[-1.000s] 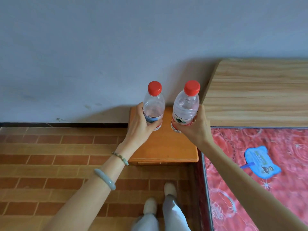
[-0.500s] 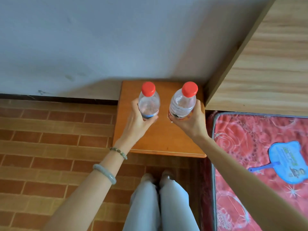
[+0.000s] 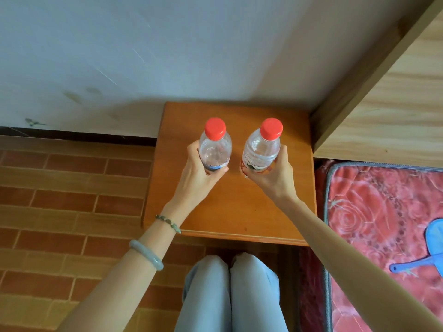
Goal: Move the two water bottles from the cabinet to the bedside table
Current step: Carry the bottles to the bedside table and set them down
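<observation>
Two clear water bottles with red caps stand upright over the orange wooden bedside table [image 3: 239, 212]. My left hand [image 3: 199, 178] wraps the lower part of the left bottle [image 3: 215, 149], which has a blue label. My right hand [image 3: 273, 178] grips the lower part of the right bottle [image 3: 261, 149], which has a red and green label. Both bottle bases are hidden by my fingers, so I cannot tell whether they touch the tabletop.
A pale wooden headboard [image 3: 395, 104] rises right of the table. Below it lies a red patterned mattress [image 3: 383, 212] with a blue fan [image 3: 431, 250]. A white wall is behind, brick-pattern floor [image 3: 72, 212] to the left, my knees [image 3: 230, 288] below.
The view has come closer and tilted down over the table. Both hands with the bottles have lowered toward the middle of the tabletop.
</observation>
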Action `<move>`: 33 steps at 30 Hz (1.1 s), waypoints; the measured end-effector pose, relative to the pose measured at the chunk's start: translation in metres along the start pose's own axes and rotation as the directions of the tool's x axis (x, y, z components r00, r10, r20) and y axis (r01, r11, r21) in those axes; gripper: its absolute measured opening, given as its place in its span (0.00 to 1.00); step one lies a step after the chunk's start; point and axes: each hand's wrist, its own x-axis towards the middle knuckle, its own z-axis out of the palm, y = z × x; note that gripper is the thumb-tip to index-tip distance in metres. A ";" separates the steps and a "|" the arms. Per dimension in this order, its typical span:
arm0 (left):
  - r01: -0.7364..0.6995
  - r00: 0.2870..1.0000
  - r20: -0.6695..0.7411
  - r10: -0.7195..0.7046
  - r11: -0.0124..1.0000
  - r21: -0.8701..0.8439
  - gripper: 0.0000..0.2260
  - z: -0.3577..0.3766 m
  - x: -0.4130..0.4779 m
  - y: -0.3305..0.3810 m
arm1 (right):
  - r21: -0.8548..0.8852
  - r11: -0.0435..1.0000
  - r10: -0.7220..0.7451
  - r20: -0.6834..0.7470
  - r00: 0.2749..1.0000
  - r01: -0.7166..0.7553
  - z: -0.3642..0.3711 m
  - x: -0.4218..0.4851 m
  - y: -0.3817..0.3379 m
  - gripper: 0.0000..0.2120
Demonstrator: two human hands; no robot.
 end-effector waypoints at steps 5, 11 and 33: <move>-0.005 1.000 -0.010 0.005 1.000 0.008 0.33 0.003 0.006 -0.012 | -0.026 1.000 0.015 0.009 1.000 -0.014 0.007 0.008 0.010 0.32; -0.006 1.000 -0.022 0.007 1.000 0.017 0.33 0.005 0.015 -0.019 | -0.015 0.998 0.064 0.012 0.998 -0.064 0.013 0.013 0.014 0.32; -0.018 0.998 0.066 -0.022 0.840 0.543 0.37 -0.110 -0.026 0.147 | -0.344 0.939 0.115 0.291 0.950 -0.009 -0.103 -0.034 -0.176 0.42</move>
